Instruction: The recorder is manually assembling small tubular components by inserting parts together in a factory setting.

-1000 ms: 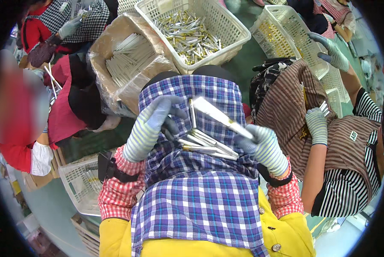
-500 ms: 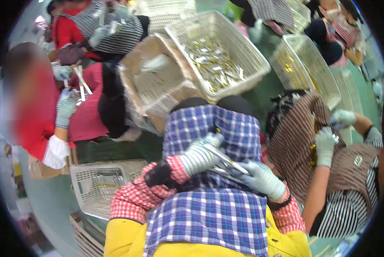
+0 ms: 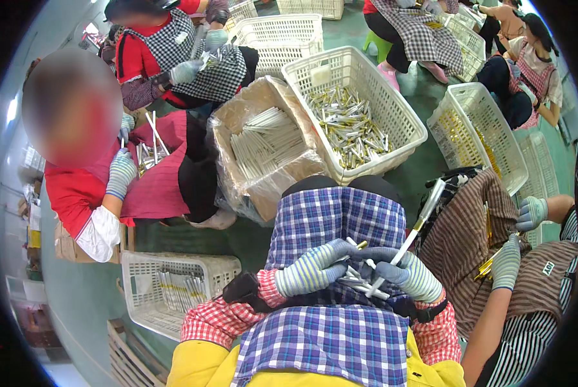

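Observation:
My left hand [image 3: 313,267], in a striped knit glove, is closed with a short silver tube with a gold band [image 3: 361,245] at its fingertips. My right hand [image 3: 407,273], gloved alike, grips a long slim white tube [image 3: 402,251]. Its thicker silver end [image 3: 433,199], with a gold band below, slants up and away to the right. The fingers of the two hands almost meet above my lap. Beneath them, several white and silver tubes [image 3: 360,282] lie on my blue plaid apron [image 3: 324,345], partly hidden by the hands.
Beyond my knees stand a lined carton [image 3: 227,126] of white tubes and a white crate [image 3: 402,145] of silver-and-gold tubes. Another crate [image 3: 131,290] with tubes is at my left. Co-workers sit close by: one in red [image 3: 76,213] at left, one in brown stripes [image 3: 540,277] at right.
The view has shifted. Both hands were at a silver tube lying slantwise over the lap; now the right hand holds a long tube pointing up and right, and the left has a short one.

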